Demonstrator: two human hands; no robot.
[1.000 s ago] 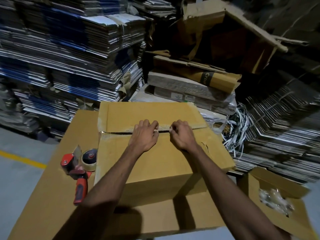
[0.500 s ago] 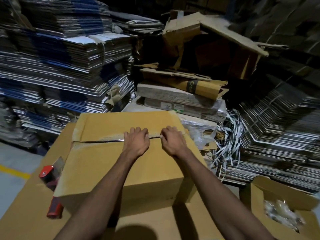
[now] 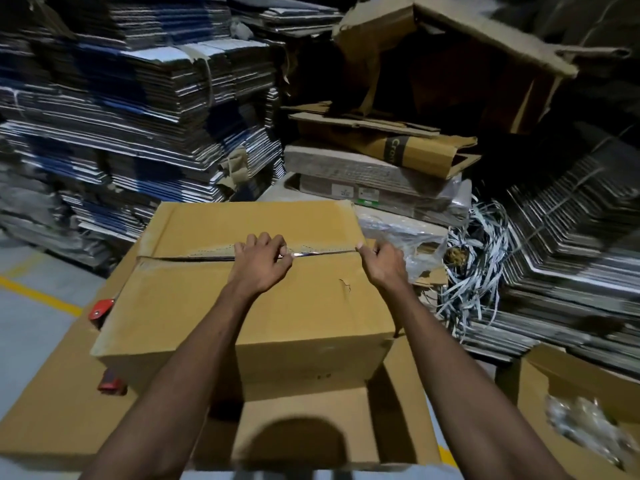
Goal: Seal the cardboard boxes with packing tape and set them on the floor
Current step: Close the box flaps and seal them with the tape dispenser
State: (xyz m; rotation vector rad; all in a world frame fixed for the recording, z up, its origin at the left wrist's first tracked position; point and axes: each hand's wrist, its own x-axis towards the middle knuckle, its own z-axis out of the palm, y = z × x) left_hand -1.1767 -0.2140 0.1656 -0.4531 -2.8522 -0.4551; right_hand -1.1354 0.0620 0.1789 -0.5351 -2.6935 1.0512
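Along the seam on top of the cardboard box [image 3: 249,306], we had our left hand [image 3: 260,265] curled with thumb and fingers pinching a thin shiny strip of packing tape [image 3: 322,252], and our right hand [image 3: 380,264] curled and pinching the same strip at the box's right edge, so the strip lay stretched between them over the flap join. The box sat on a larger flat carton [image 3: 69,403] that served us as a desk. We judged that the step in hand was seating the strip: we needed to keep it taut and centred on the gap, press the flaps level, and rub outward so no crease formed. To the left the seam gaped and looked unsealed. The red tape dispenser [image 3: 101,308] lay just beside the box's left wall, mostly hidden, within reach for that part. Stacks of flattened cardboard [image 3: 138,116] stood beyond.
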